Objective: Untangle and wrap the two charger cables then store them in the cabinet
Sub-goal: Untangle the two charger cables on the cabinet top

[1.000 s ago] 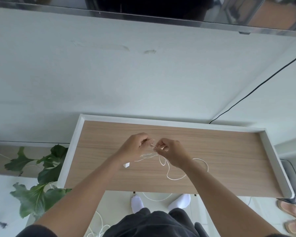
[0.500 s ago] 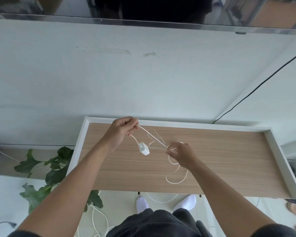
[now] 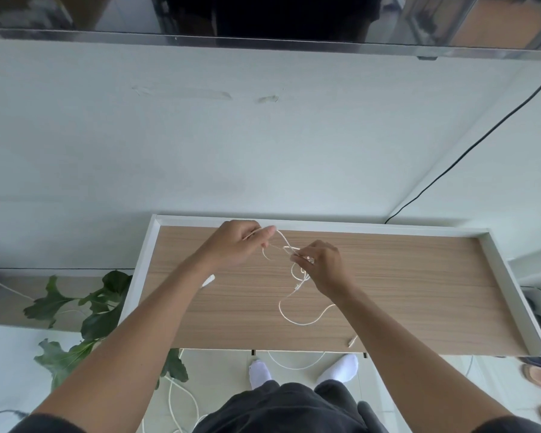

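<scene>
We observe both hands raised above a wood-grain worktop (image 3: 403, 292) with a white raised rim. The left hand (image 3: 236, 245) is at the far edge, its fingers (image 3: 267, 232) pinched on a strand of the white charger cables (image 3: 294, 304). The right hand (image 3: 322, 267) sits nearer the middle and slightly closer to the person, its fingers (image 3: 297, 259) closed on the same tangle.

Between the two hands the cable runs taut on a diagonal, from the far left down toward the near right. Below the right hand the strands knot together and hang, then open into one loose loop that lies on the worktop, its long axis running roughly left to right. A free end with a small plug (image 3: 352, 340) rests at the near edge of the worktop, pointing toward the far right. A white adapter (image 3: 208, 280) shows partly from behind the left forearm; we cannot tell whether it touches the surface.

Further cable (image 3: 297, 365) hangs past the near edge in a curve between the person's white-socked feet, and more lies on the floor (image 3: 219, 379) at the lower left, beside a green plant (image 3: 97, 310). We cannot tell which strand belongs to which cable.
</scene>
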Tool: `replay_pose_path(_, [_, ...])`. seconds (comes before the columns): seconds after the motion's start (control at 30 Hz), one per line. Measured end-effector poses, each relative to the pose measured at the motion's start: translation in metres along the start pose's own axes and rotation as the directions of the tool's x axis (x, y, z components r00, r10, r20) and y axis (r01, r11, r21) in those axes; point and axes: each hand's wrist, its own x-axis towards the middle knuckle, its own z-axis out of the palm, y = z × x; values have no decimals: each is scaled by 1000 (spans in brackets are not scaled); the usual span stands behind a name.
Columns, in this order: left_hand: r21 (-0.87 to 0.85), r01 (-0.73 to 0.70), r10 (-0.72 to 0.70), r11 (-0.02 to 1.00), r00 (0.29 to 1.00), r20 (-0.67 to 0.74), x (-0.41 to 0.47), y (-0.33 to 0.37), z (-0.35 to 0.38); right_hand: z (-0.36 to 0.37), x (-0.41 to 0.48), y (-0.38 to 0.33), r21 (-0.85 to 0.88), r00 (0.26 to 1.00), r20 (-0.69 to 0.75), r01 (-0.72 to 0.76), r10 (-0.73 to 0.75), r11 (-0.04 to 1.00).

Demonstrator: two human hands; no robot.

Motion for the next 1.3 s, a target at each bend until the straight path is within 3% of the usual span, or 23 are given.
replay_pose_path(0.1, [10, -68, 68, 998, 998, 14, 8, 12, 10, 5, 1, -7, 10, 999, -4, 44, -44, 999])
replay_pose_path(0.23, [-117, -156, 156, 981, 988, -11, 7, 28, 17, 5, 1, -7, 26, 1000, -5, -23, 23, 999])
replay_pose_path(0.4, [-476, -149, 108, 867, 988, -114, 13, 35, 2, -1, -7, 12, 22, 988, 43, -147, 146, 989])
replay_pose_path(0.57, [-556, -149, 37, 817, 977, -208, 11, 37, -20, -6, -23, 40, -20, 949, 85, -303, 304, 953])
replay_pose_path(0.67, [-442, -122, 1, 889, 965, -264, 9, 28, -25, -13, -28, 43, -64, 940, 76, -328, 332, 942])
replay_pose_path(0.77, [-191, -36, -22, 981, 956, -293, 11, 13, -21, -23, -27, 36, -134, 956, 12, -289, 293, 948])
replay_pose_path(0.9, [141, 143, -96, 980, 949, -301, 18, -13, -7, -28, -22, 29, -163, 978, -112, -194, 177, 967])
replay_pose_path(0.97, [300, 85, 8, 950, 955, -297, 21, -24, 7, -31, -19, 25, -178, 984, -134, -144, 121, 973])
replay_pose_path(1.1, [510, -180, 321, 841, 925, -202, 27, -19, 41, -34, -17, 8, -242, 995, -95, -34, 11, 970])
replay_pose_path(1.3, [694, -385, 537, 608, 844, -2, 30, 12, 75, -37, -17, -4, -245, 985, -144, 55, -92, 968])
